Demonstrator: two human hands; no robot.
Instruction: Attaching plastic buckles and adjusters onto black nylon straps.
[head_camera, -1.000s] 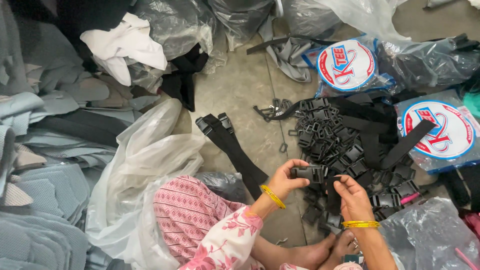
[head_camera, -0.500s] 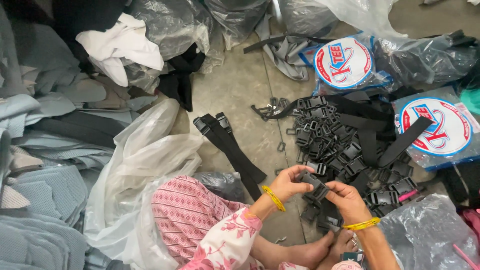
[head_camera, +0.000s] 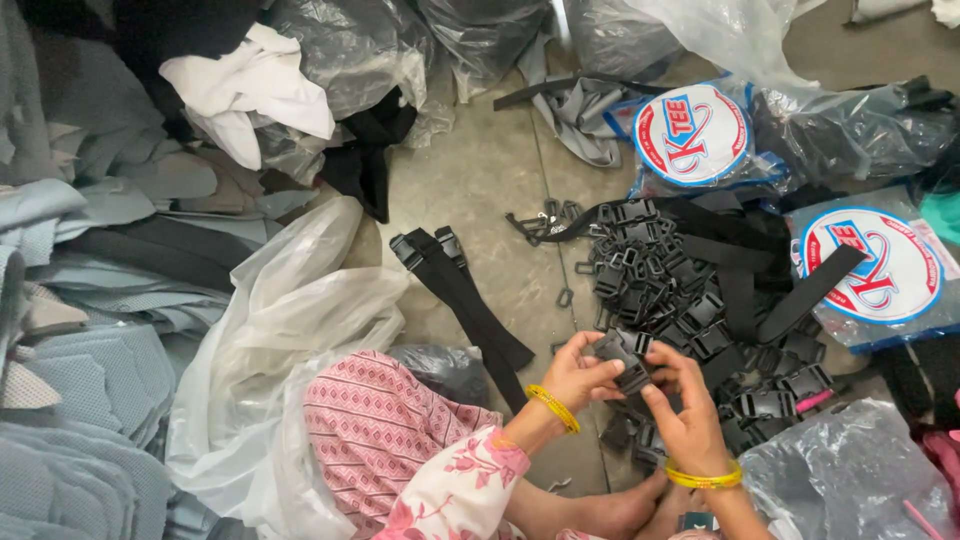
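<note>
Broadly, grey fabric pieces (head_camera: 90, 330) heap along the left side, soft and woven-looking, with a crumpled clear plastic bag (head_camera: 290, 330) beside them and dark glossy bags along the top. On the bare concrete floor (head_camera: 480, 180) a big pile of black plastic buckles (head_camera: 690, 290) spreads out on the right, mixed with flat black webbing; the buckles look hard, matte and rectangular with open slots. Two bagged packs with round printed labels (head_camera: 880, 265) sit near the pile. A finished-looking black strap (head_camera: 465, 295) with buckles at one end lies apart on the floor.

Both hands meet just above the near edge of the pile. The left hand (head_camera: 585, 375) pinches a black buckle (head_camera: 625, 360) from its left end, fingers curled tight on it; the right hand (head_camera: 685, 410) grips the same piece from below, thumb and fingertips closed on its lower edge. Judging from this, holding the buckle square and steadying it with both thumbs would keep the parts aligned.
</note>
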